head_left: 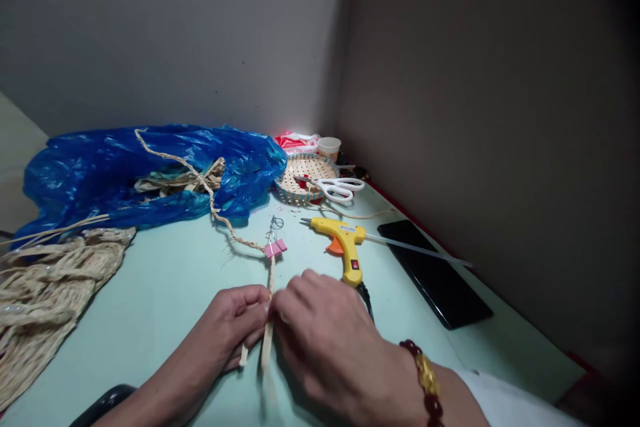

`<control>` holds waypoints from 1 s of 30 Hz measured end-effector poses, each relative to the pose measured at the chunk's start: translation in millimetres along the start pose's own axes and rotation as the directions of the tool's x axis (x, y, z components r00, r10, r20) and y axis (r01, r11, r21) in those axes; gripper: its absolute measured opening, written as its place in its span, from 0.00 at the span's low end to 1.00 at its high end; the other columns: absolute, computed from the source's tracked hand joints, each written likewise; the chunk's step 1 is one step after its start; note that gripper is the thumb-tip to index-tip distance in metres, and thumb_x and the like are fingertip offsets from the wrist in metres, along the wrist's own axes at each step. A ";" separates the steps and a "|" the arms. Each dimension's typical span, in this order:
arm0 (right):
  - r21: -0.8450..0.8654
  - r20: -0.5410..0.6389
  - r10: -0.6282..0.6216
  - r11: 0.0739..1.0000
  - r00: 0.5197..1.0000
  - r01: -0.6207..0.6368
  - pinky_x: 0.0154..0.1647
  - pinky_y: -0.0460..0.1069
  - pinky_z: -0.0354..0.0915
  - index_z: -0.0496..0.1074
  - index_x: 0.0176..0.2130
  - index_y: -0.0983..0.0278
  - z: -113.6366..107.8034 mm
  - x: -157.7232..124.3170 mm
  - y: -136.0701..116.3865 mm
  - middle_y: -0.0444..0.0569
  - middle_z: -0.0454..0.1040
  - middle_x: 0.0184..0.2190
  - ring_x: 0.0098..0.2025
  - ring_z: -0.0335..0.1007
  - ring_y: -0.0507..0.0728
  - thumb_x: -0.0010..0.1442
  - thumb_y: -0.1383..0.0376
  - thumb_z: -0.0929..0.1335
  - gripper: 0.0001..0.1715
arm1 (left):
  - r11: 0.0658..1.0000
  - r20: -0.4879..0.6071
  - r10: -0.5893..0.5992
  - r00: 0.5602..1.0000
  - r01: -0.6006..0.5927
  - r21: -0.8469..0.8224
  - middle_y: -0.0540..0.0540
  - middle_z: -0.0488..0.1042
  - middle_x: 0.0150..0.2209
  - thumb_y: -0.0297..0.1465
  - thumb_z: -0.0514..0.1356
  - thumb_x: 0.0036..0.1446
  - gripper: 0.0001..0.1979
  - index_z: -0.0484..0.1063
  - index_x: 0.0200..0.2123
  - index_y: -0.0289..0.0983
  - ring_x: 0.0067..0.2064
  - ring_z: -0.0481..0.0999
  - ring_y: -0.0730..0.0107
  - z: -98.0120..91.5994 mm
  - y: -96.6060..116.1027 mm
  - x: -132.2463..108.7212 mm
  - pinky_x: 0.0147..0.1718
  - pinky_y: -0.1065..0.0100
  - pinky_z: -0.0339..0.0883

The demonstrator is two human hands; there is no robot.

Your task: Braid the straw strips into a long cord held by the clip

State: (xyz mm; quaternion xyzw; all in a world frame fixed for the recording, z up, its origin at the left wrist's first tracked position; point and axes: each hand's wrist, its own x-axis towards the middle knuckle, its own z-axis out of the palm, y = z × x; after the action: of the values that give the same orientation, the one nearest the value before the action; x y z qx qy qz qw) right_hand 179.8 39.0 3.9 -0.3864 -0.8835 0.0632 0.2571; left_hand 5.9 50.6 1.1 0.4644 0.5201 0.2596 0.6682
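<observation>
A braided straw cord runs from the blue bag down to a pink binder clip, which grips it on the table. Below the clip, my left hand pinches the cord between thumb and fingers. Two loose strand ends hang under the fingers, one of them smeared by motion. My right hand is closed at the same spot, touching the cord from the right; its fingertips are partly hidden behind the hand. A beaded bracelet circles the right wrist.
A yellow glue gun lies right of the clip, near a black phone. White-handled scissors rest on a woven basket. A blue plastic bag holds dry straw; woven straw pieces lie left. Walls stand behind and right.
</observation>
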 end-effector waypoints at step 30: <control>0.525 0.227 0.404 0.716 0.886 -0.460 0.25 0.44 0.51 0.70 0.25 0.66 7.2 11.3 9.2 0.41 0.65 0.19 0.23 0.56 0.48 0.54 0.72 0.63 0.08 | 0.205 0.143 0.573 0.807 -0.310 0.929 0.52 0.71 0.21 0.24 0.46 0.62 0.12 0.63 0.29 0.40 0.22 0.73 0.70 22.0 -24.3 -20.2 0.24 0.69 0.61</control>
State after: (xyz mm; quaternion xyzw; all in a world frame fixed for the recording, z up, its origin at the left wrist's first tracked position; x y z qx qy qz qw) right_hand 175.8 54.1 -0.6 -0.4846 -0.7206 0.3985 0.2951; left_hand 16.7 15.5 -10.8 0.8504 0.4895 0.1540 0.1162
